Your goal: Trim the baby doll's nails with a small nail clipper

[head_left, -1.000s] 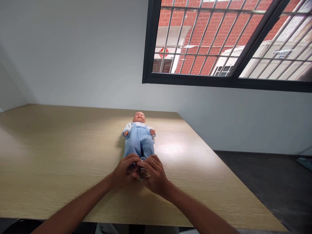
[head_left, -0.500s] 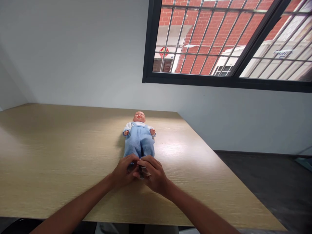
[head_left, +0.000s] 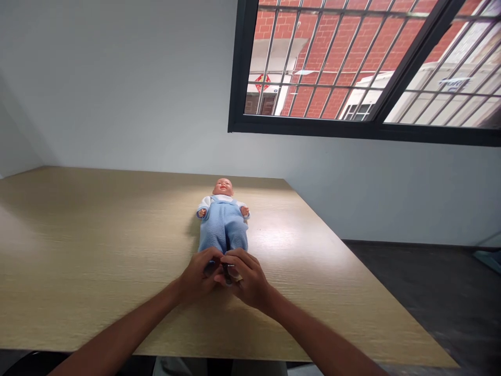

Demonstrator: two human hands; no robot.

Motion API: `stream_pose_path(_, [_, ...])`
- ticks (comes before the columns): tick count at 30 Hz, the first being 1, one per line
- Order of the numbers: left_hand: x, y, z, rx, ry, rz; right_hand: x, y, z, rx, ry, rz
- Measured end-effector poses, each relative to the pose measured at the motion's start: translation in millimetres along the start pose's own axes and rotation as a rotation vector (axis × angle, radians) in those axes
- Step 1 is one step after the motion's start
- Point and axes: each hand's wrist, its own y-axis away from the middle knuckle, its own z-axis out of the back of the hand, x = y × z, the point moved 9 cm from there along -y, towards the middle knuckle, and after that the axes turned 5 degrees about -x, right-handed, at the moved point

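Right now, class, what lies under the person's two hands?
The ends of the doll's blue fleece legs and a small dark object show beneath the left hand and right hand. The doll's feet and the object's shape are covered.

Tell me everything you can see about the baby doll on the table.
The baby doll lies on its back on the wooden tabletop, head away from the person, smiling. It has a vinyl-looking head and hands, a white long-sleeved top and fuzzy blue overalls. Its feet are hidden by the left hand and right hand, which meet at the ends of its legs.
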Motion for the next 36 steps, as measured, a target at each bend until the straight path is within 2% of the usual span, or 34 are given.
stream_pose_path(4, [0, 0, 0.3, 0.003, -0.024, -0.010, -3, 0, 0, -0.011, -0.015, -0.036])
stream_pose_path(9, [4, 3, -0.5, -0.012, -0.009, 0.001, -12, 4, -2, -0.044, -0.066, -0.165])
stream_pose_path(14, [9, 6, -10.1, 0.039, 0.004, 0.017, -20, 13, -10, -0.022, -0.067, -0.238])
stream_pose_path(20, [3, 2, -17.0, 0.132, 0.031, 0.001, -22, 17, -14, 0.020, -0.005, -0.240])
stream_pose_path(24, [-6, 0, -21.6, 0.212, 0.046, -0.033, -17, 16, -15, 0.040, 0.070, -0.189])
stream_pose_path(36, [9, 4, -23.3, 0.231, 0.024, -0.013, -10, 15, -16, 0.039, 0.173, -0.093])
